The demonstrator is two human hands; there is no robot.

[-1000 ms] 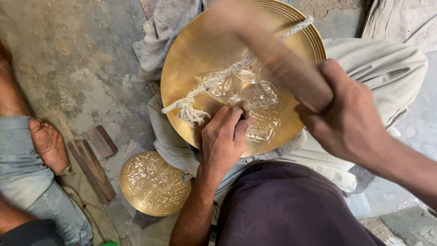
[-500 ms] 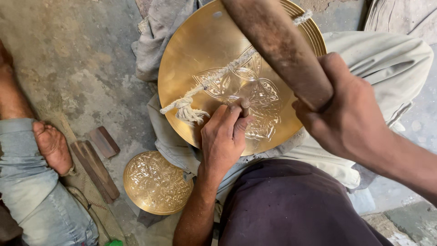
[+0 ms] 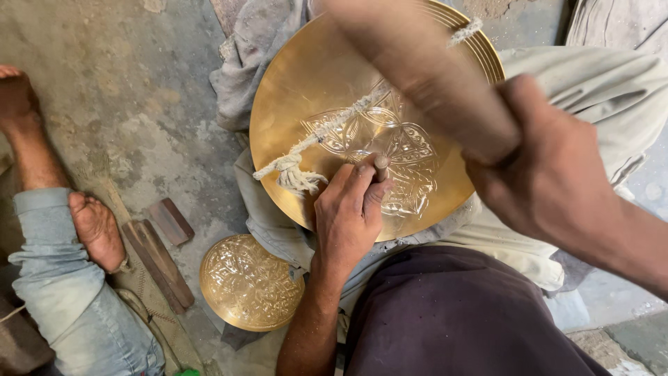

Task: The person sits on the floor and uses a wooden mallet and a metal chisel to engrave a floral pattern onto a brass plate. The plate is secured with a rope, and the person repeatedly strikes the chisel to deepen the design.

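While our left hand (image 3: 348, 216) pinches a small punch (image 3: 380, 166) upright on the engraved brass plate (image 3: 306, 90) propped across our lap, our right hand (image 3: 550, 167), fingers closed round a wooden mallet (image 3: 424, 76), is raised above it, blurred. We judge a glancing blow could skid the punch and scar the pattern, or strike our left fingers (image 3: 358, 182) beside its head

A floor-level metal workshop: engraved brass plates (image 3: 327, 90), rough concrete floor (image 3: 118, 90), wooden blocks (image 3: 156, 261).
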